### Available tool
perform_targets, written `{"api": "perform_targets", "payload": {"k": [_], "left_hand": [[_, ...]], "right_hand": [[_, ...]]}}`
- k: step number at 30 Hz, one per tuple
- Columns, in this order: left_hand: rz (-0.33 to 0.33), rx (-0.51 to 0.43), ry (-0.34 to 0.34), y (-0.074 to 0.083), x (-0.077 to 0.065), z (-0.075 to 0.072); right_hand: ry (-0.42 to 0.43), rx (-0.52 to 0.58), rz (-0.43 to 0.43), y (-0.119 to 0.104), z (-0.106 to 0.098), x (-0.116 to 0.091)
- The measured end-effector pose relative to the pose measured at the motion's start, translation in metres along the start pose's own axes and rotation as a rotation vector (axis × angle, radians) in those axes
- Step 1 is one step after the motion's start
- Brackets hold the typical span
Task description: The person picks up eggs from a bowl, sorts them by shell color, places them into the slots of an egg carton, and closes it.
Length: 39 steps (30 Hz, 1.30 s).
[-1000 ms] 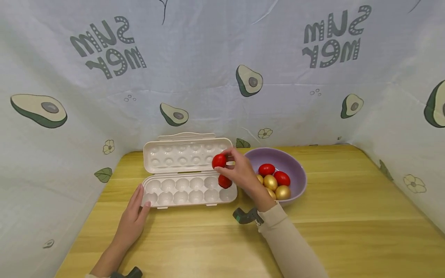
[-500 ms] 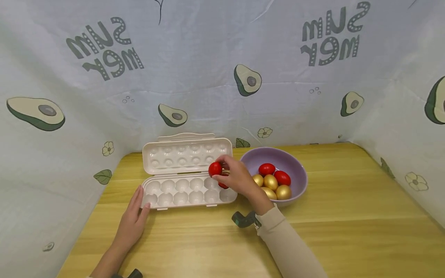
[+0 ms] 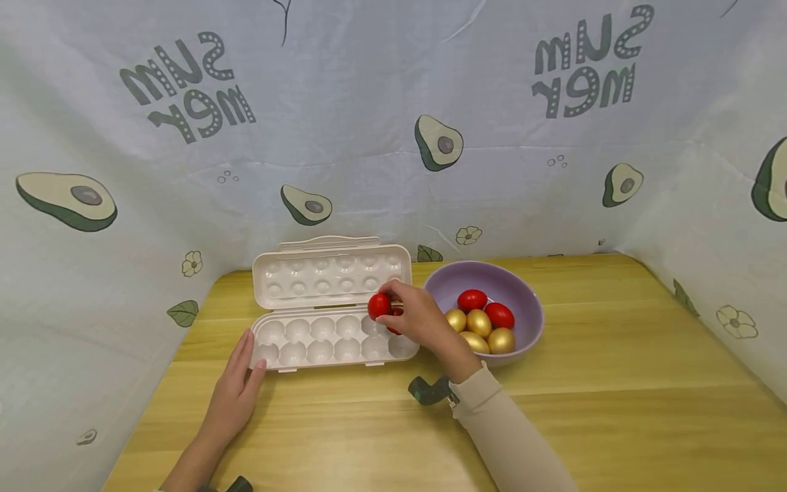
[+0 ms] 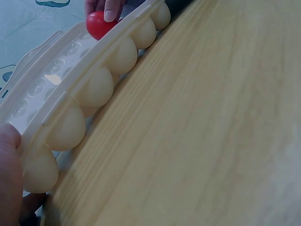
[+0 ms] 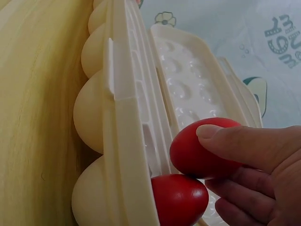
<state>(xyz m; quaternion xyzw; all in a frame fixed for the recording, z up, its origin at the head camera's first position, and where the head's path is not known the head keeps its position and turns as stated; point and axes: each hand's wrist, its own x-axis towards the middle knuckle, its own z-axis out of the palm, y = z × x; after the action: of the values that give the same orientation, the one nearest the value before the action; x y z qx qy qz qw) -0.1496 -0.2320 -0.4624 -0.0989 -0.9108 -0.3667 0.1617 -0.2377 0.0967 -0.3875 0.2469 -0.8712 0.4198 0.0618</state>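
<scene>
A cream plastic egg carton [image 3: 335, 359] lies open, its lid [image 3: 332, 277] folded back. My left hand [image 3: 235, 393] holds its left end, with the thumb over the front edge and fingers along the side; some fingertips are hidden. My right hand [image 3: 421, 318] pinches a red egg [image 3: 378, 307] between thumb and fingers above the carton's right part. In the right wrist view the held egg [image 5: 202, 148] is right beside a second red egg [image 5: 181, 200], which sits in the carton. The right hand partly hides that egg in the head view.
A purple bowl [image 3: 530, 321] right of the carton holds two red eggs [image 3: 472, 299] and several gold eggs [image 3: 478, 322]. The wooden table [image 3: 344, 437] ends at a printed cloth [image 3: 369, 137] behind. A dark wrist mount [image 3: 428, 391] sits under the right wrist.
My right hand has carried the red egg down and slightly left toward the carton's cups. The left hand stays at the carton's left end.
</scene>
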Motion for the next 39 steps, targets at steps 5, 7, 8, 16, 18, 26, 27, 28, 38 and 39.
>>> {"api": "perform_targets", "payload": {"k": [5, 7, 8, 16, 18, 26, 27, 28, 38, 39], "left_hand": [[0.001, 0.001, 0.002, 0.0008, 0.0008, -0.0001], [0.005, -0.001, 0.006, 0.0012, 0.0014, 0.0], [0.008, 0.0, 0.008, 0.0012, 0.0016, 0.0001], [0.013, 0.004, 0.01, 0.0009, 0.0015, 0.0006], [0.009, 0.003, 0.009, 0.0012, 0.0015, 0.0002], [0.014, 0.007, 0.013, 0.0029, 0.0014, -0.0002], [0.016, 0.007, 0.015, 0.0028, 0.0014, -0.0002], [0.019, 0.007, 0.016, 0.0029, 0.0015, -0.0003], [0.027, -0.004, 0.017, 0.003, 0.0011, -0.0003], [0.025, -0.004, 0.017, 0.0031, 0.0011, -0.0003]], "right_hand": [[0.003, -0.069, -0.009, -0.0013, 0.0004, -0.001], [0.002, -0.106, -0.015, -0.002, 0.0007, -0.0015], [0.001, -0.126, -0.014, -0.0023, 0.0008, -0.0019], [-0.012, -0.281, 0.007, -0.0048, 0.0027, -0.0035], [-0.014, -0.31, 0.009, -0.0055, 0.0031, -0.0039], [-0.025, -0.403, 0.021, -0.0073, 0.0052, -0.0034], [-0.026, -0.412, 0.021, -0.0072, 0.0054, -0.0034], [-0.027, -0.42, 0.021, -0.0073, 0.0057, -0.0034], [-0.013, -0.46, -0.033, -0.0055, 0.0073, -0.005], [-0.011, -0.461, -0.039, -0.0054, 0.0073, -0.0051]]}}
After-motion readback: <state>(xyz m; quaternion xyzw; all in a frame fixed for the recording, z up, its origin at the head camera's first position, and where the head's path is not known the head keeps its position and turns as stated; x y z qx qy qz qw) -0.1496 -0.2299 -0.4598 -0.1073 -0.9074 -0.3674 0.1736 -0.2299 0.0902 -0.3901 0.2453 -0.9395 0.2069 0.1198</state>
